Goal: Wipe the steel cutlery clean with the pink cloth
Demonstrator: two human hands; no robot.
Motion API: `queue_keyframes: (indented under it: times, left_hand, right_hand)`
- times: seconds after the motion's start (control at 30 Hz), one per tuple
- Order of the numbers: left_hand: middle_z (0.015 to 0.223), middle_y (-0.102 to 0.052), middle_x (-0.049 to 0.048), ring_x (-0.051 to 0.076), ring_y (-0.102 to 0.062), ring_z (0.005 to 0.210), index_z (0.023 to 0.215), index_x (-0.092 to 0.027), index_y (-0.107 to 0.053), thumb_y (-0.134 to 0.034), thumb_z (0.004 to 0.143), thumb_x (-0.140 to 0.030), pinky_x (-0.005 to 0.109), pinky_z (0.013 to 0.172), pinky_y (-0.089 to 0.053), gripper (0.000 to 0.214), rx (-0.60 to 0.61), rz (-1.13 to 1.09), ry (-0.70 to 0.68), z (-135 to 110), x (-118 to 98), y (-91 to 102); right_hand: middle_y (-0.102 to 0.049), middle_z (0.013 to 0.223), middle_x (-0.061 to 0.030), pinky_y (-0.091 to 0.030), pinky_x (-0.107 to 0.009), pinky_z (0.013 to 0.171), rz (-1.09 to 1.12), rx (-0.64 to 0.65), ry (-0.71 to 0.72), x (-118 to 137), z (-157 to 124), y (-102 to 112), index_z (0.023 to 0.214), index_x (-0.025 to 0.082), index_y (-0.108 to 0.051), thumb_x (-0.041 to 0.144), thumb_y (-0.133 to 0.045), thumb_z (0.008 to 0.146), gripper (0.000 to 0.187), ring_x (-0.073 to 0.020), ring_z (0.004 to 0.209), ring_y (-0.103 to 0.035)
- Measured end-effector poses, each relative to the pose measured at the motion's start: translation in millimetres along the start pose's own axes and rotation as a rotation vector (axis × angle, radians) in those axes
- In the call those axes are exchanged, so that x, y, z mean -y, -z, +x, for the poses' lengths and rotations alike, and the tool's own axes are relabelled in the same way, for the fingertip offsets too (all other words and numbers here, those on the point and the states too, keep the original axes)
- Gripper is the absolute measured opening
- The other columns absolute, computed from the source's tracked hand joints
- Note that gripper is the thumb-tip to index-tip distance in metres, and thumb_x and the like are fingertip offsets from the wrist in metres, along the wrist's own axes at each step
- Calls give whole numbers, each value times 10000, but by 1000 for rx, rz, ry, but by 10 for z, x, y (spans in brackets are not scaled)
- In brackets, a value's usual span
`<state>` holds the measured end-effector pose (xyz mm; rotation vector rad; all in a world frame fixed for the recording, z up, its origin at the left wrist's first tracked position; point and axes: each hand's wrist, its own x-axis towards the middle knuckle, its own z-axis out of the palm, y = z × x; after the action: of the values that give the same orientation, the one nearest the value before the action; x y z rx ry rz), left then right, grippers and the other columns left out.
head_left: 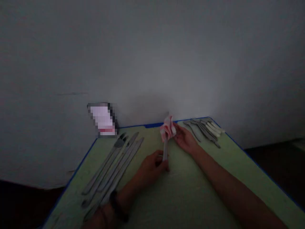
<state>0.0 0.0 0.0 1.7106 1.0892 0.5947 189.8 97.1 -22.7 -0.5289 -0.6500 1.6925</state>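
Near the middle of the table, my left hand [152, 165] is closed around the lower handle of a piece of metal cutlery [165, 149], which is held upright. A pink and white cloth [168, 128] wraps its upper part, so its kind is hidden; a narrow grey tip shows above the cloth. My right hand [184, 138] pinches the cloth from the right side. To the left of my left hand lie several long metal pieces of cutlery [119, 165], some with knife-like blades, side by side on the table.
The green table [186, 194] has a blue edge and stands against a grey wall [152, 57]. At its back left corner leans a phone-like device with a blurred screen [103, 119]. At the back right lie several metal cutlery pieces [206, 130] and several white-handled ones [213, 128].
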Motion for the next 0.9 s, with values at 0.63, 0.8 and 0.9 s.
queue_keyframes:
  times: [0.63,0.8,0.9]
  left_hand:
    - [753,-624,-24,117,-549,666,805,-182,-563,-378,907,-290,215,643,-381,238,-3,250,-115,-10,-130,31]
    - [711,-634,-26,114,-552,624,903,-177,-571,-373,900,-276,210,613,-385,221,-5,280,-84,1,-111,21]
    - [691,-633,-23,118,-556,614,920,-177,-578,-386,887,-276,211,601,-382,218,3,353,-85,-5,-81,-9]
  right_hand:
    - [-676,788,-8,-483,-222,672,-173,163,-174,-53,-129,-106,907,136,-650,228,-721,697,240,-98,680,-609]
    - [-680,764,6,-503,-219,630,-53,21,-8,-87,-45,-104,874,149,-642,237,-688,732,173,-97,636,-598]
    - [-682,782,13,-518,-213,661,77,-102,109,-69,39,-44,845,171,-630,271,-629,792,114,-93,660,-609]
